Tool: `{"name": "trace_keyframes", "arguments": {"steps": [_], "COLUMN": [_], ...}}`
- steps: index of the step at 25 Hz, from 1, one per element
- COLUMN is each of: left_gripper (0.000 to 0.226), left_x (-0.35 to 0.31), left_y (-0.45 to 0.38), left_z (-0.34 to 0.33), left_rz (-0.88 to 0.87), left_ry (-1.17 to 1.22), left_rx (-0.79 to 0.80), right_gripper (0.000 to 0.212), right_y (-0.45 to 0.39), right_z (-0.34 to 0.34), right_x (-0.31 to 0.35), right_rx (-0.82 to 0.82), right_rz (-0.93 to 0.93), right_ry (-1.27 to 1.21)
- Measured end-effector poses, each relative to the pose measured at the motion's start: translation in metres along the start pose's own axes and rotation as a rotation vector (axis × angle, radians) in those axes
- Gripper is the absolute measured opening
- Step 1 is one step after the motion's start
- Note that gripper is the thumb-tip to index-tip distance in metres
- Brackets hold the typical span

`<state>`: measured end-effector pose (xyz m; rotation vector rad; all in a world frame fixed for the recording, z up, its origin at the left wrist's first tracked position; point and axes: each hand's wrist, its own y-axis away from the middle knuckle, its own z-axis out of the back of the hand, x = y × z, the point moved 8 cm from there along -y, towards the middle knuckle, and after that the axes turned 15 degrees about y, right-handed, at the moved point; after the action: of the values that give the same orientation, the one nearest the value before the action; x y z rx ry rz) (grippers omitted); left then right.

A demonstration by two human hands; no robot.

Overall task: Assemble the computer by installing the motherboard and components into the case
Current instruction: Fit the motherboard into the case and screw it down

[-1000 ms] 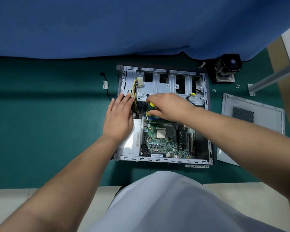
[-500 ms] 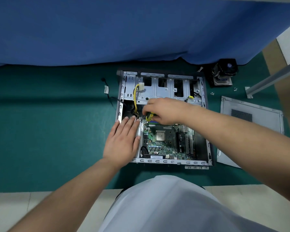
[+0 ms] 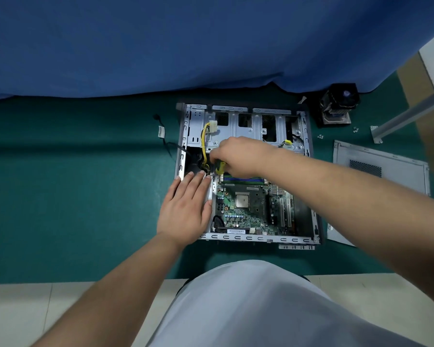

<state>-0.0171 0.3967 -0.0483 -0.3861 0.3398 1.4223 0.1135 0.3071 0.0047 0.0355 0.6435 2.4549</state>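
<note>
Green mat under case; left hand flat, right hand apparently gripping screwdriver.

The case, grey metal and open-topped, lay flat on the green desk. The green motherboard sat inside its near half, a square CPU at its centre, blue and green RAM slots along its far edge.

Repair workbench, green mat, blue backdrop cloth, loose case panel
</note>
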Motion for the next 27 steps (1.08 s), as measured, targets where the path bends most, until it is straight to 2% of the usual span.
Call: {"name": "trace_keyframes", "arguments": {"steps": [1,4,6,7,9,11,13,15,17,18,21,22,24,25,27], "left_gripper": [0.056,0.056,0.056,0.056,0.056,0.056,0.055,0.055,0.056,0.056,0.056,0.056,0.056,0.056,0.056], "left_x": [0.000,0.000,-0.001,-0.001,0.000,0.000,0.000,0.000,0.000,0.001,0.001,0.001,0.000,0.000,0.000], "left_y": [0.000,0.000,0.000,0.000,0.000,0.000,0.000,0.000,0.000,0.000,0.000,0.000,0.000,0.000,-0.001], "left_z": [0.000,0.001,0.001,0.002,0.001,0.001,0.001,0.001,0.000,0.000,0.000,0.000,0.000,0.001,0.001], "left_rz": [0.000,-0.002,-0.003,-0.002,-0.001,-0.002,-0.006,-0.009,-0.009,-0.008,-0.007,-0.007,-0.005,-0.004,-0.005], "left_ry": [0.001,0.000,0.005,0.005,0.005,0.004,0.007,0.008,0.008,0.006,0.007,0.006,0.009,0.011,0.011], "left_rx": [-0.001,-0.007,-0.013,-0.012,-0.011,-0.012,-0.022,-0.029,-0.028,-0.029,-0.028,-0.028,-0.030,-0.032,-0.031], "right_gripper": [0.029,0.063,0.071,0.066,0.044,0.034,0.022,0.053,0.065,0.063,0.036,0.035,0.020,0.023,0.058], "right_y": [-0.002,-0.002,-0.002,-0.003,-0.003,-0.001,-0.002,-0.004,-0.002,-0.003,-0.002,0.000,0.004,0.003,0.006], "right_z": [0.000,-0.011,-0.013,-0.014,-0.014,-0.012,-0.011,-0.015,-0.014,-0.014,-0.012,-0.010,-0.010,-0.010,-0.017], "right_x": [-0.006,-0.029,-0.033,-0.029,-0.019,-0.012,-0.013,-0.019,-0.025,-0.022,-0.011,-0.010,-0.011,-0.015,-0.023], "right_rx": [-0.024,0.041,0.086,0.115,0.140,0.117,0.061,0.059,0.059,0.065,0.086,0.089,0.061,0.029,0.056], "right_rz": [-0.109,-0.437,-0.403,-0.309,-0.090,0.004,-0.108,-0.319,-0.414,-0.373,-0.089,-0.037,-0.096,-0.196,-0.426], "right_ry": [-0.006,-0.036,-0.090,-0.098,-0.058,-0.030,-0.045,-0.074,-0.102,-0.104,-0.083,-0.066,-0.060,-0.073,-0.107]}}
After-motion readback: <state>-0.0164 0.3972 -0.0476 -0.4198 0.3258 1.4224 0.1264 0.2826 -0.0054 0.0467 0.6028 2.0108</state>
